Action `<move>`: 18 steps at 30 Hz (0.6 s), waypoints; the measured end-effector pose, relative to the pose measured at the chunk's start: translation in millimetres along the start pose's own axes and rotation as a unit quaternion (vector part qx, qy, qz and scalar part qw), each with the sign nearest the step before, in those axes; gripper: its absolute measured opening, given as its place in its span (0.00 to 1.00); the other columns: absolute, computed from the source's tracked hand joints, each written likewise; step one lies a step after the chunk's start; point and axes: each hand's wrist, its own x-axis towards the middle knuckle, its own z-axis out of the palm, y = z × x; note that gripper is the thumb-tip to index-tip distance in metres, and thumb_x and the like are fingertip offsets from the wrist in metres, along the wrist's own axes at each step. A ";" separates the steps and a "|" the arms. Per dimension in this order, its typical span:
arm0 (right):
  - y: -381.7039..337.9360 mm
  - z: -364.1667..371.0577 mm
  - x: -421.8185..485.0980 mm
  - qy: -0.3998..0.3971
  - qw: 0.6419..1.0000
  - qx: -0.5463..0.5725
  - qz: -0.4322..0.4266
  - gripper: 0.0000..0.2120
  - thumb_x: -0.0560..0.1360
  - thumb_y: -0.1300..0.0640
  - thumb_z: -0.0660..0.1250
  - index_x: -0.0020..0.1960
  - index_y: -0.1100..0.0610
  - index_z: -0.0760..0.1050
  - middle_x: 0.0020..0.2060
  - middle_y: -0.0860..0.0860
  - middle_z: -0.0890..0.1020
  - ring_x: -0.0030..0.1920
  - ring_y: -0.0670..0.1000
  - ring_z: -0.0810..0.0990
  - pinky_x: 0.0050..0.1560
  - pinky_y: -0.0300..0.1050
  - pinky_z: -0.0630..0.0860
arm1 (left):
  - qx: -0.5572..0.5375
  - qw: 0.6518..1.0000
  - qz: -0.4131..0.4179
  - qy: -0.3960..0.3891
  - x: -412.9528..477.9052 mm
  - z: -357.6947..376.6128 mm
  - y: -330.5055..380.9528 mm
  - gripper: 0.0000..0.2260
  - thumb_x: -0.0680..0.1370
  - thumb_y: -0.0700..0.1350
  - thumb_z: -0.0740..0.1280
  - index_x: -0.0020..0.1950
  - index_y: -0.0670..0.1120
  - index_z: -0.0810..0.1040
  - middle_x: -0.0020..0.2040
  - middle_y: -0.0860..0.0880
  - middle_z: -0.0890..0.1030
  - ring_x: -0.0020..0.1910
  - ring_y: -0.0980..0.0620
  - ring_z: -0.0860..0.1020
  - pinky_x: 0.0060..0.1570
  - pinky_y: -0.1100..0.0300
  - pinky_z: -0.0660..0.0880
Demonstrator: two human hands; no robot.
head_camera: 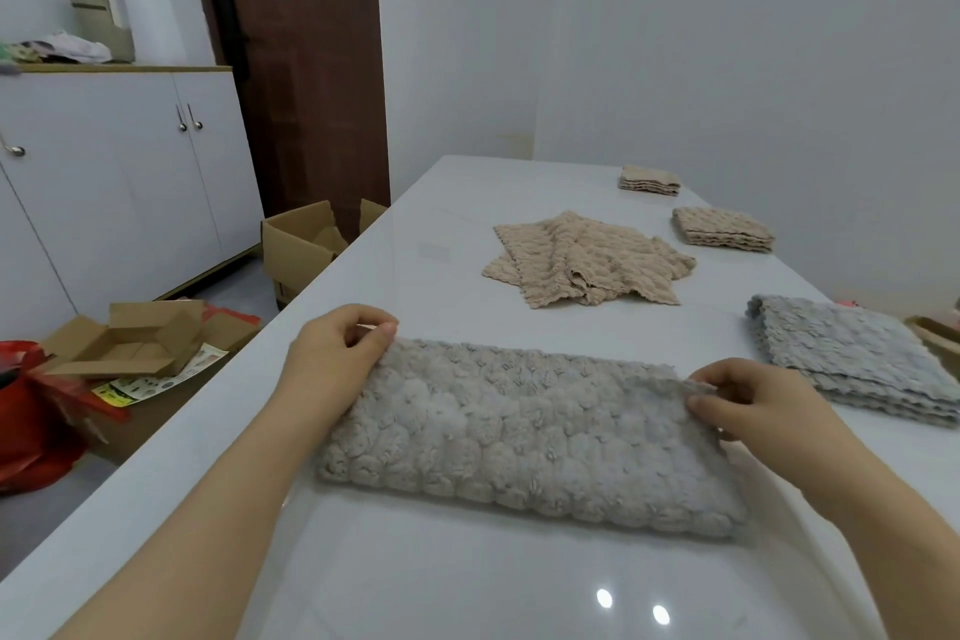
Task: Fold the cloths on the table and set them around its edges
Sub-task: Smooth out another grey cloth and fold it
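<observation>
A grey bubbly cloth (524,437), folded in half into a long strip, lies flat on the white table (415,577) in front of me. My left hand (337,353) pinches its far left corner. My right hand (753,405) pinches its far right corner. A folded grey cloth (852,353) rests by the right edge. A loose pile of beige cloths (582,260) lies unfolded in the middle. Two folded beige cloths sit along the right side, one nearer (722,229) and one at the far end (649,180).
Open cardboard boxes (306,244) and a red bag (31,411) stand on the floor left of the table. A white cabinet (119,182) and a brown door (306,68) are beyond. The wall runs close along the table's right side.
</observation>
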 end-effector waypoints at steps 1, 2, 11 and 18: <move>1.0 0.9 -0.2 0.000 1.000 0.017 0.011 0.04 0.72 0.63 0.69 0.42 0.56 0.78 0.34 0.59 0.80 0.33 0.54 0.75 0.41 0.50 0.74 | 0.008 0.999 -0.023 -0.027 0.8 -2.1 -1.3 0.04 0.77 0.48 0.66 0.42 0.55 0.78 0.41 0.51 0.80 0.39 0.52 0.76 0.40 0.61 0.72; 2.5 2.4 -0.2 -0.009 0.999 0.022 0.024 0.03 0.72 0.63 0.69 0.43 0.56 0.78 0.33 0.57 0.79 0.31 0.53 0.74 0.37 0.47 0.72 | 0.033 0.996 -0.048 -0.068 0.9 -3.8 -2.7 0.03 0.76 0.51 0.66 0.44 0.54 0.78 0.41 0.50 0.80 0.38 0.52 0.75 0.37 0.60 0.71; 11.6 16.0 4.8 0.084 0.996 0.025 -0.027 0.05 0.72 0.60 0.69 0.42 0.51 0.78 0.35 0.48 0.82 0.35 0.46 0.76 0.34 0.38 0.69 | 0.056 0.998 0.008 -0.027 1.2 -4.7 -5.1 0.05 0.74 0.43 0.70 0.41 0.54 0.80 0.42 0.55 0.80 0.43 0.58 0.77 0.41 0.64 0.72; 16.8 26.3 39.3 0.124 0.983 0.133 0.026 0.03 0.72 0.60 0.69 0.40 0.55 0.79 0.30 0.49 0.79 0.24 0.41 0.74 0.28 0.34 0.70 | 0.060 0.998 0.006 0.016 33.3 9.5 0.0 0.01 0.75 0.42 0.69 0.45 0.48 0.80 0.37 0.50 0.79 0.32 0.57 0.75 0.35 0.63 0.71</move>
